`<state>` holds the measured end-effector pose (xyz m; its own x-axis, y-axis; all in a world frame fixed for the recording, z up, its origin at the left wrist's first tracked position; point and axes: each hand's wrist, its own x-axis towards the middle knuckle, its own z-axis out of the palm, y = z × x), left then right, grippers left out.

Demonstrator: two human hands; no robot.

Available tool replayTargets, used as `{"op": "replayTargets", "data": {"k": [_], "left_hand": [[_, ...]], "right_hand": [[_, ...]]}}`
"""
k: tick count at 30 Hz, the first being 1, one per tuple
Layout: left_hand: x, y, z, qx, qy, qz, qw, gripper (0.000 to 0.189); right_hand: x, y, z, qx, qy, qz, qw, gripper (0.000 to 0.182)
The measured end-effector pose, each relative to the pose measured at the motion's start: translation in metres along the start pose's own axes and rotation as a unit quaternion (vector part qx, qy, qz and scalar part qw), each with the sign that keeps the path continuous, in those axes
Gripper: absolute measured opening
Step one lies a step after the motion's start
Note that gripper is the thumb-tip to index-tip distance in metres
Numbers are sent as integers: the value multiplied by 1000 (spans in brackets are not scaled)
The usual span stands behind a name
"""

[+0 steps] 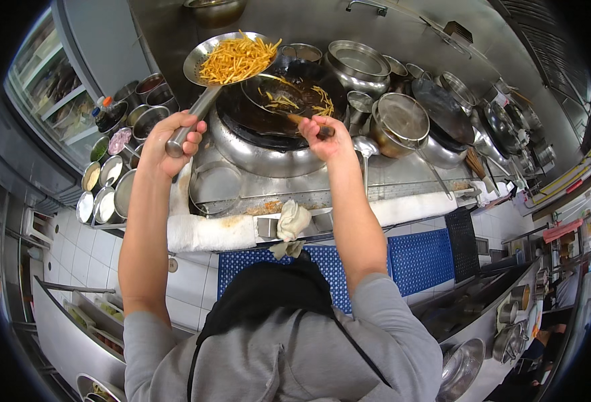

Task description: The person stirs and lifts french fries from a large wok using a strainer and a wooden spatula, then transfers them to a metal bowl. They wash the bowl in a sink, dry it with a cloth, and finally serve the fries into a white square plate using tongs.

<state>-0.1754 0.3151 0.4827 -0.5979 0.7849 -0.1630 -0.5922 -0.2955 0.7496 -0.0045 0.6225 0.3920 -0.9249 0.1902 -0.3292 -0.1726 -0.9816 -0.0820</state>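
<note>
My left hand (174, 143) grips the thick metal handle of a perforated strainer ladle (193, 64). A heap of golden fried potato strips (237, 59) lies in its bowl, raised over the left rim of a large black wok (240, 120). Dark oil fills the wok. My right hand (328, 138) is closed around the wooden handle of a wire skimmer (255, 98), whose round head is over the oil. A few strips (281, 102) are at the skimmer, and more loose strips (324, 103) sit toward the wok's right side.
Seasoning pots (112, 170) crowd the left, near bottles with coloured caps (105, 108). Right of the wok are a strainer over a pot (403, 118), a steel ladle (365, 146) and a second wok (441, 113). White towels (210, 233) line the counter's front edge, with a crumpled cloth (293, 220).
</note>
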Motion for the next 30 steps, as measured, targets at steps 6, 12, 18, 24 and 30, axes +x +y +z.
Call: {"op": "replayTargets", "data": {"k": [6, 12, 18, 24, 30], "left_hand": [[-3, -3, 4, -3, -14, -15, 1000, 31], [-2, -8, -7, -3, -33, -5, 999, 31], [-2, -12, -2, -4, -23, -5, 1000, 28], [-3, -15, -1, -8, -31, -15, 999, 28], [-4, -21, -3, 13, -29, -7, 999, 28]], "right_hand": [[28, -37, 16, 51, 22, -8, 998, 38], [34, -19, -16, -98, 43, -81, 991, 36], [34, 4, -36, 50, -38, -54, 997, 36], [12, 28, -36, 178, -101, -60, 977, 40], [8, -5, -33, 13, -2, -105, 994, 40]]}}
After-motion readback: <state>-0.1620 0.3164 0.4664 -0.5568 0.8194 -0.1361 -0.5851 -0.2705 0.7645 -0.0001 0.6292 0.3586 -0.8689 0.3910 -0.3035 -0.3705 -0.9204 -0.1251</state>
